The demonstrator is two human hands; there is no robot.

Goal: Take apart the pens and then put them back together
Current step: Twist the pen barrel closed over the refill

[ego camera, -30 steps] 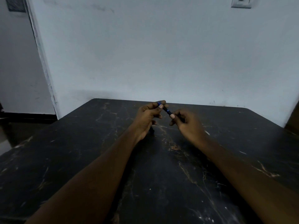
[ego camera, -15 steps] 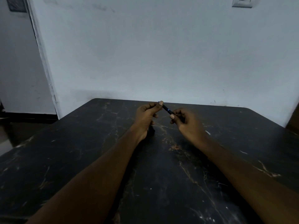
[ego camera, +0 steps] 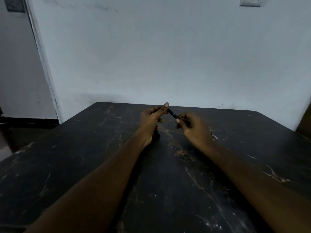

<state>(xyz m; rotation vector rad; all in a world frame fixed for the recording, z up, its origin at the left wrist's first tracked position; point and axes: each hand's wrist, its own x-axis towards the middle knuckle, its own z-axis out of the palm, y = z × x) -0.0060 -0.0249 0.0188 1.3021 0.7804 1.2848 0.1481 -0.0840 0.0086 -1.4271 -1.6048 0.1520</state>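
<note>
Two hands, left hand (ego camera: pixel 152 119), right hand (ego camera: pixel 193 126), pinching pen (ego camera: pixel 173 114)

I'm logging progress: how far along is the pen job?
Nothing looks finished. In hand: one dark pen gripped at its ends by the left hand and right hand above the table. Whether it is coming apart or going together is unclear. A small pale piece lies by the right wrist.
</note>
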